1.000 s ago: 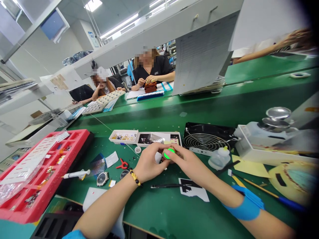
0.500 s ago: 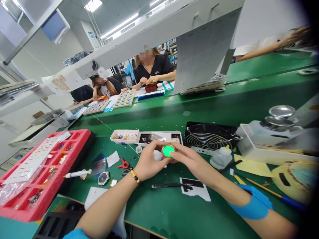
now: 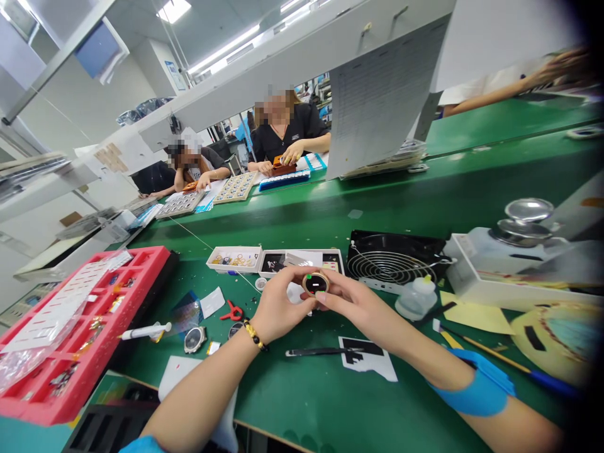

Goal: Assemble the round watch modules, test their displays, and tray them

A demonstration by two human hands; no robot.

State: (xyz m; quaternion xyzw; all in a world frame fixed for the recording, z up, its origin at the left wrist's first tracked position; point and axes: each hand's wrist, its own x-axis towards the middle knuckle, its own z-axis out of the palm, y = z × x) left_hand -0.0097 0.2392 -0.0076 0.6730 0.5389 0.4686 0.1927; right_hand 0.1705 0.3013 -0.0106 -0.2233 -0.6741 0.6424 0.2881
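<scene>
Between my two hands, above the green bench, is a round watch (image 3: 316,285) with a gold-coloured rim. Its screen is mostly black, with a green spot at the upper left and a small light mark in the middle. My left hand (image 3: 281,302) is closed around the watch's left side. On the right side, my right hand (image 3: 348,299) grips the rim, its thumb at the lower edge of the screen. A pair of black tweezers (image 3: 311,352) lies below the hands, its tip over a white sheet with black film (image 3: 377,368).
To the left are a red foam tray (image 3: 155,264) of small parts, a syringe (image 3: 146,331), a red clamp (image 3: 232,311) and another round watch piece (image 3: 194,340). Behind the hands stand white parts boxes (image 3: 234,259) and a black fan (image 3: 391,264). A plastic bottle (image 3: 417,298) is at right.
The watch screen has gone from bright green to mostly black with small coloured marks. Both my hands keep nearly the same hold. Across the bench, a co-worker's hands have shifted over a brown object.
</scene>
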